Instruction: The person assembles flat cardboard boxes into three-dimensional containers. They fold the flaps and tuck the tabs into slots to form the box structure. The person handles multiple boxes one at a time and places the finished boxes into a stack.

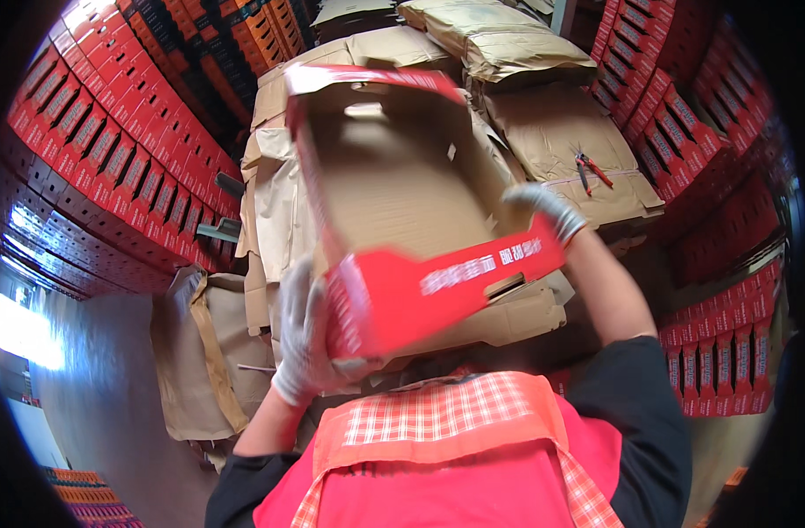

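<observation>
Between my hands is an open-topped cardboard box [402,194], red outside and bare brown inside, with a cut-out in each end wall. It is tilted in front of me. My left hand [305,343], in a whitish knit glove, is closed on its near left corner, the fingers against the outer side. At the near right corner my right hand [547,211], gloved the same way, grips the wall, some fingertips over the rim. Motion blurs parts of the box. Beneath it lie flat brown cardboard pieces [499,326], partly hidden by the box.
Stacked red boxes rise on the left [112,167] and the right [719,352]. Paper-wrapped bundles [499,35] lie beyond, and red-handled pliers [593,172] rest on a brown bundle [561,132]. Crumpled brown paper [200,352] hangs at the left.
</observation>
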The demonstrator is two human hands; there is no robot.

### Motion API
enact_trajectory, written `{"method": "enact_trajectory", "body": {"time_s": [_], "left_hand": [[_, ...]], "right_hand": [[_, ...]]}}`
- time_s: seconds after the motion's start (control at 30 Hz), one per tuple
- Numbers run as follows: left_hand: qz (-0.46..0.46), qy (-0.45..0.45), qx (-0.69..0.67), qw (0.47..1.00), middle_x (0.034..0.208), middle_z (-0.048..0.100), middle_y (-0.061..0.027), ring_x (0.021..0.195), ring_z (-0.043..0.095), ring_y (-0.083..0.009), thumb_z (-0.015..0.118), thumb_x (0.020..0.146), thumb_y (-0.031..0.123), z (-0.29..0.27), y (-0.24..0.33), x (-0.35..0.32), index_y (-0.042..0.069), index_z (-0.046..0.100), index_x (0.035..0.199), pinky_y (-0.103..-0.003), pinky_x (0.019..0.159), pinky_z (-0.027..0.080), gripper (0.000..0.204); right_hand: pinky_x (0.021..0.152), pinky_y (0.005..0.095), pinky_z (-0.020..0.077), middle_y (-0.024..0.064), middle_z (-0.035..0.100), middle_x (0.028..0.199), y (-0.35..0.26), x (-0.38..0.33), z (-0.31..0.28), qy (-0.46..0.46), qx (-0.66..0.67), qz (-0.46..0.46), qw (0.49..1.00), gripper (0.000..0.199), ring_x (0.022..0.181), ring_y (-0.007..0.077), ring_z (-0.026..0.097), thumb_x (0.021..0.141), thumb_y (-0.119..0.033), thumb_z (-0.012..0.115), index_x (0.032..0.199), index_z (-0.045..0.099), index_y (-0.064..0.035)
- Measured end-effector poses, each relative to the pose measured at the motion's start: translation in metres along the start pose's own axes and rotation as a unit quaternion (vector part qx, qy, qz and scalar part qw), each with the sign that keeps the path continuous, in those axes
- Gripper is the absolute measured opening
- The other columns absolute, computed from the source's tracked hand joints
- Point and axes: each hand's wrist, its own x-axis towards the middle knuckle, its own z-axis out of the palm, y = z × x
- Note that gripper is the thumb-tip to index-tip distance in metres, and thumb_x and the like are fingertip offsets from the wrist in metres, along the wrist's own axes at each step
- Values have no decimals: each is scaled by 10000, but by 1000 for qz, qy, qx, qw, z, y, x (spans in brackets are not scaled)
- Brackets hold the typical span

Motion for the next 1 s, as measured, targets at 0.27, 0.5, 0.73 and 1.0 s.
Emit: {"method": "enact_trajectory", "body": {"time_s": [0.27, 0.5, 0.73, 1.0], "left_hand": [[109, 0, -106, 988, 1345, 547, -243, 1128, 569, -442, 844, 629, 343, 109, 53, 114, -29, 545, 1321, -490, 1005, 459, 841], [117, 159, -169, 966, 1511, 268, -361, 1271, 482, -508, 863, 651, 475, 168, 70, 122, 28, 119, 1561, -522, 1033, 422, 1257], [-161, 1, -451, 878, 1543, 160, -268, 1426, 212, -460, 878, 553, 570, 191, 79, 98, 20, 84, 1533, -508, 1196, 157, 1376], [-150, -69, -456, 874, 1340, 532, -112, 1251, 514, -254, 903, 648, 304, 179, 71, 84, 52, 390, 1408, -405, 1053, 411, 952]], "right_hand": [[774, 299, 529, 93, 710, 901, -15, -46, -2, 281, -305, -260, 872, 295, 841, 164, 671, 1030, -280, 518, 985, 687, -43], [778, 321, 519, 105, 651, 932, -132, -137, 74, 75, -449, -350, 818, 363, 834, 187, 635, 870, -228, 720, 1145, 593, -28], [624, 385, 465, 104, 598, 746, -157, -105, 92, -13, -517, -91, 851, 266, 703, 281, 605, 712, -216, 733, 788, 538, -53], [701, 421, 472, 72, 637, 847, -144, -62, 161, -80, -634, -338, 691, 197, 818, 294, 635, 734, -161, 686, 895, 591, -100]]}}
